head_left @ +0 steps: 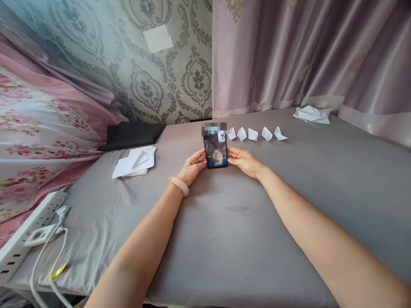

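A phone stands upright between my hands, its screen facing me and showing a video picture of a person with a small inset at the top right. My left hand, below a pale bangle on the wrist, grips the phone's left edge. On its right edge are the closed fingers of my right hand. Several folded white paper shapes form a row to the right of the phone, on the grey sheet.
White papers and a black cloth lie at the left. More folded paper rests at the back right. A white power strip with plugged-in cables sits at the left edge. Curtains hang behind.
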`<state>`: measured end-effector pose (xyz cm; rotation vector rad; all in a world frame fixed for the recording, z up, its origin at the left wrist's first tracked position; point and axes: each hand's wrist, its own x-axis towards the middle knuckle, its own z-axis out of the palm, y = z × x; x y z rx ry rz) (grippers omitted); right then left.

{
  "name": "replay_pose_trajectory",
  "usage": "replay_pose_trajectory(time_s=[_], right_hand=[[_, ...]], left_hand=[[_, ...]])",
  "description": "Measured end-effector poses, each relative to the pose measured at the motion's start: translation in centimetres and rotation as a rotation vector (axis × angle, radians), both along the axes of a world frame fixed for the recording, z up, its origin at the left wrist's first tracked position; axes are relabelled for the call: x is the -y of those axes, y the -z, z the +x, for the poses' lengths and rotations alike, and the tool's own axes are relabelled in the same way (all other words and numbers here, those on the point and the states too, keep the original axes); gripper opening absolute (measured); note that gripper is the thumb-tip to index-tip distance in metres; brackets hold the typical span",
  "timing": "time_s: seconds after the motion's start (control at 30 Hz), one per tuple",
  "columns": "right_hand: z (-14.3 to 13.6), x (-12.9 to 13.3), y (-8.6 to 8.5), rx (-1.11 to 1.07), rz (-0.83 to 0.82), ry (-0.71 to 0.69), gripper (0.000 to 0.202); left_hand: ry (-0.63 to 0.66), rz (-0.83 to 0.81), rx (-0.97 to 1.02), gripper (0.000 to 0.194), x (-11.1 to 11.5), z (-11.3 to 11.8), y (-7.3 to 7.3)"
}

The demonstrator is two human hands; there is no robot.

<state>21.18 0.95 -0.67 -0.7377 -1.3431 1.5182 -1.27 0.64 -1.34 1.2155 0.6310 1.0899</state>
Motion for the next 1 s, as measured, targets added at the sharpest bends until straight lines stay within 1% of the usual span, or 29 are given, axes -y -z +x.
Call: replay_pose_trajectory(time_s=[0.1,0.27,0.4,0.5,0.7,1.0], right_hand=[[-0.02,0.05,-0.08,-0.008,-0.013,-0.008,0.050],[-0.11,0.21,-0.39,-0.010,-0.040,-0.015,0.053],[-0.25,0.53,-0.76,-0.004,-0.033,-0.009,0.042],[-0.26,0.61,-0.71,-0.017,-0.042,0.012,0.035],[-0.20,0.45,-0.29,-0.015,-0.011,-0.002,0.039],[-0.18,0.42,-0.28,-0.012,-0.010,-0.002,0.039]], left_hand=[[0.014,0.009,0.007,0.060,0.10,0.03,-0.13],[-0.010,-0.011,-0.008,0.063,0.25,0.11,-0.36],[-0.003,-0.009,0.000,0.062,0.31,0.20,-0.49],[-0.005,-0.011,-0.003,0.063,0.33,0.22,-0.56],[0.012,-0.001,-0.004,0.064,0.42,0.17,-0.60],[0.010,0.015,-0.014,0.060,0.61,0.25,-0.78]])
